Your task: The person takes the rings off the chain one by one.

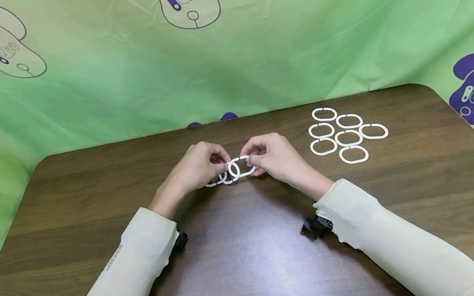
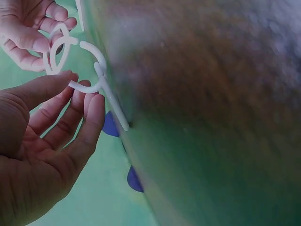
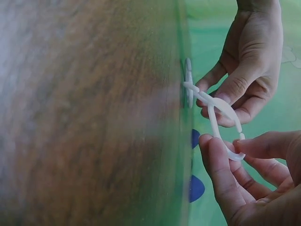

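Observation:
In the head view, my left hand (image 1: 195, 170) and right hand (image 1: 278, 157) meet over the middle of the table's far part. Thumb and fingers of the left hand pinch a white plastic chain link (image 2: 95, 52), an oval ring with a small gap in its side. A second white link (image 3: 214, 125) is pinched between the right thumb and fingers, and the two links loop through each other. From the left-hand link another white link (image 2: 115, 106) extends down to the tabletop, partly behind the left fingers in the head view.
Several loose white links (image 1: 348, 138) lie flat in a group at the back right of the brown wooden table (image 1: 249, 273). A green printed cloth (image 1: 223, 71) hangs behind the table and at its sides. Dark wrist cameras (image 1: 316, 226) sit under the sleeves.

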Motion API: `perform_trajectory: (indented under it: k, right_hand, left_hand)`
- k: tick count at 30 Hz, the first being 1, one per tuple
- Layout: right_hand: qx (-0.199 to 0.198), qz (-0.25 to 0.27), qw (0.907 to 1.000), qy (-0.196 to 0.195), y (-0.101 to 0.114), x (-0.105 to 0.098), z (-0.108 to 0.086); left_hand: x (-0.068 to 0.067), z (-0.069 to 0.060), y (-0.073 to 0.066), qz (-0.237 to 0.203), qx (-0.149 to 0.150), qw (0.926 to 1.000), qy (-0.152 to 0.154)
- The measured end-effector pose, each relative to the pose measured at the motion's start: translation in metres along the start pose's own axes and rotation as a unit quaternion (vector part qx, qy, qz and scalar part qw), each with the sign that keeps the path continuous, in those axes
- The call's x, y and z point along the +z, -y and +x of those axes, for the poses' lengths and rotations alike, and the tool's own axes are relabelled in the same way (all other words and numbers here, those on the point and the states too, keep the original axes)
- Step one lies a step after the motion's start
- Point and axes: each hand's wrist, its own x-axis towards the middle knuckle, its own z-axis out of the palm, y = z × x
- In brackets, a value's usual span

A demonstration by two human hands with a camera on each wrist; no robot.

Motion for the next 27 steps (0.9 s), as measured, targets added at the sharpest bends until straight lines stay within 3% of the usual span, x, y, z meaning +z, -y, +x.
perform_trajectory:
  k: [10,19,27]
  right_hand:
    - [0.001,-0.015,0.9999,0.003,-0.0002,0.0008,-0.0008]
    - [-0.004,-0.024,0.9997,0.004,0.0000,0.0004,-0.0016]
    - [-0.008,-0.042,0.9991,0.005,0.0006,0.0010,-0.0023]
  left_hand:
    - [0.0007,-0.0013,0.0011,-0.011,0.012,0.9999,-0.003]
    - [-0.0001,-0.0031,0.0019,-0.044,0.000,0.9990,-0.001]
    - [0.0000,-0.0034,0.0011,-0.027,0.005,0.9996,-0.009]
